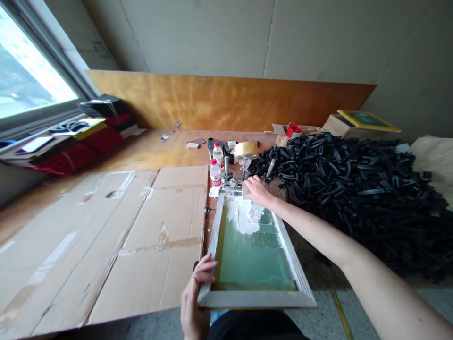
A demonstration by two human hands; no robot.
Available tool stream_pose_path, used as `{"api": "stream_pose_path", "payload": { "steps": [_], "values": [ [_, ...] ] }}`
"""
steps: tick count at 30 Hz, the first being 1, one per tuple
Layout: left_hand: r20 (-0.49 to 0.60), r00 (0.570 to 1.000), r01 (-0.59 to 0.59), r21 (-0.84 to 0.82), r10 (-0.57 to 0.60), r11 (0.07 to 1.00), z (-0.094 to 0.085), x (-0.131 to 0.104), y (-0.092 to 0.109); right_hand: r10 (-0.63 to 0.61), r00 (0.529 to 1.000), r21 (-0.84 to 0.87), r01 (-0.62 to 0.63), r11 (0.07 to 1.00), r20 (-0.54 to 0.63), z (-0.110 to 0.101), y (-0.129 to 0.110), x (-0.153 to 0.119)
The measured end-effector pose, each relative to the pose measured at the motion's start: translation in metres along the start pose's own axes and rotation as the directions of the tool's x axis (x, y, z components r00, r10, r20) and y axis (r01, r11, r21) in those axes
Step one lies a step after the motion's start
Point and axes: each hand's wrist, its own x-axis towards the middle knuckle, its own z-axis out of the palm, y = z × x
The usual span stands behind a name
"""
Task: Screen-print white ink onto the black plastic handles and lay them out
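Left hand [196, 296] clasping frame [258, 299], near-left; right hand [261, 191] outstretched, far end.

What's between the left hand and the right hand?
In the head view, the framed green screen, with white paste on it near the right hand.

The right hand [259, 190] is bare, with slender fingers, and joins a right arm [320, 231] that is likewise bare along all its visible length, widening smoothly from a narrow wrist and marked by a tiny spot or two. The left hand [196, 295] is bare as well, slim-fingered. Plain, near-black clothing [255, 326] covers the rounded part of the body at the bottom edge, with a light blue patch [218, 315] beside it, perhaps fabric.
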Motion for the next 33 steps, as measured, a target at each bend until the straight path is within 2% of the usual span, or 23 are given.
{"api": "stream_pose_path", "payload": {
  "steps": [3, 5, 8, 11, 16, 23, 30, 33],
  "values": [
    [0.031, 0.999, 0.01, 0.004, -0.01, 1.0, -0.004, -0.004, -0.014, 0.027, 0.986, -0.024, -0.024, 0.999, 0.167, 0.006, 0.002, -0.004],
    [0.038, 0.999, -0.004, 0.027, 0.003, 1.0, -0.006, -0.007, -0.021, -0.003, 0.979, 0.025, -0.002, 1.0, 0.205, 0.008, 0.005, -0.009],
    [0.048, 0.999, -0.001, 0.043, -0.001, 0.999, -0.008, -0.01, -0.026, -0.11, 0.989, 0.14, 0.096, 0.985, 0.095, 0.016, 0.006, -0.01],
    [0.062, 0.998, 0.005, 0.055, -0.009, 0.998, -0.009, -0.01, -0.027, -0.209, 0.977, 0.182, 0.201, 0.963, 0.031, 0.032, 0.001, -0.002],
    [0.066, 0.998, -0.009, 0.073, 0.004, 0.997, -0.011, -0.011, -0.029, -0.191, 0.98, 0.098, 0.186, 0.978, 0.048, 0.048, -0.002, 0.007],
    [0.068, 0.997, -0.05, 0.054, 0.046, 0.997, -0.008, -0.009, -0.025, -0.082, 0.977, -0.028, 0.089, 0.996, 0.196, 0.029, 0.008, -0.011],
    [0.032, 0.997, -0.073, -0.005, 0.073, 0.997, -0.002, -0.006, -0.015, 0.051, 0.958, -0.107, -0.021, 0.994, 0.281, 0.01, 0.004, -0.018],
    [0.031, 0.996, -0.085, -0.006, 0.085, 0.996, -0.001, -0.005, -0.014, 0.049, 0.952, -0.084, -0.024, 0.996, 0.303, 0.002, 0.01, -0.023]
  ]
}}
